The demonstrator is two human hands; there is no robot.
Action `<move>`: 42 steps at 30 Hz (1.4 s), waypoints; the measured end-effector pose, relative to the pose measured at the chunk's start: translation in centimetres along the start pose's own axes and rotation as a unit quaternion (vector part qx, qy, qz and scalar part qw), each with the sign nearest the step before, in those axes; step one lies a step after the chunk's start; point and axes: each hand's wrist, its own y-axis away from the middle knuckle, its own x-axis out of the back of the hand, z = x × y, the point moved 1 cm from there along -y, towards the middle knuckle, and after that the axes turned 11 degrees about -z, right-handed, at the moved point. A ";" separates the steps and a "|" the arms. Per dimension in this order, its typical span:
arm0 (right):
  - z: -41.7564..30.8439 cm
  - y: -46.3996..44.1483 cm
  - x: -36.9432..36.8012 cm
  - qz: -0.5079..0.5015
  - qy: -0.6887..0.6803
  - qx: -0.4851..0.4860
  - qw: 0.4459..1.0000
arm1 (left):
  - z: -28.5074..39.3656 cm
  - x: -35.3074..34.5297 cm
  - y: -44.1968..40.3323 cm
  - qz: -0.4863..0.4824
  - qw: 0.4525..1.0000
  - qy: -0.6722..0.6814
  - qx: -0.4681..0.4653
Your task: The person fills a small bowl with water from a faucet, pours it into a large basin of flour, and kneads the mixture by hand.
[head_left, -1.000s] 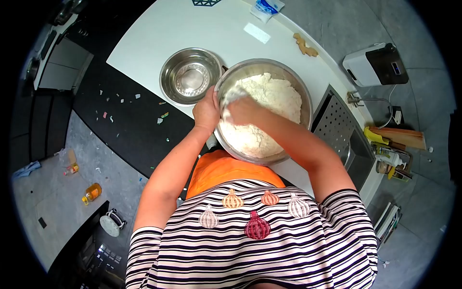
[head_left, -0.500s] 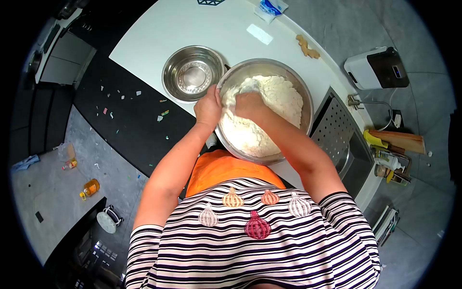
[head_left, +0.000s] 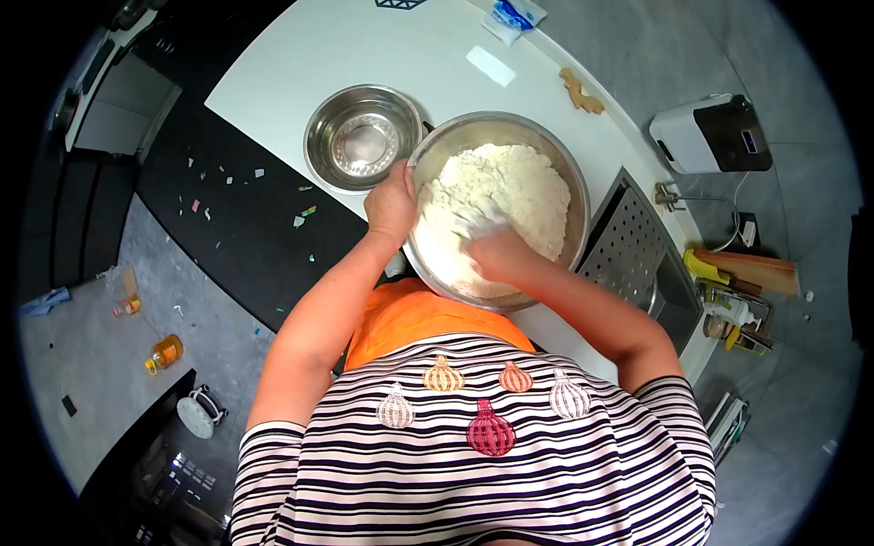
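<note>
One left hand (head_left: 391, 202) clamps the large bowl (head_left: 577, 218) by its rim; apart, the right hand (head_left: 496, 251) touches pale powder (head_left: 519, 177), grip too blurred to tell; the blue-and-white packet (head_left: 513, 18) bears unreadable markings.

Flour (head_left: 519, 187) lay in the central bowl (head_left: 496, 130); left of it on the bench (head_left: 273, 100) stood another bowl (head_left: 362, 146), ginger (head_left: 581, 93) toward upper right.
</note>
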 end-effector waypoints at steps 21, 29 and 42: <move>-0.8 3.1 -0.8 -0.022 0.032 0.008 0.999 | 0.3 0.0 0.0 0.002 1.000 0.010 0.026; 4.6 -5.1 0.6 0.053 -0.020 -0.193 0.980 | -0.3 0.1 0.0 -0.001 1.000 -0.016 0.006; 0.8 -1.3 2.7 0.066 -0.100 -0.134 0.984 | -0.1 -0.3 0.1 0.020 1.000 0.004 0.023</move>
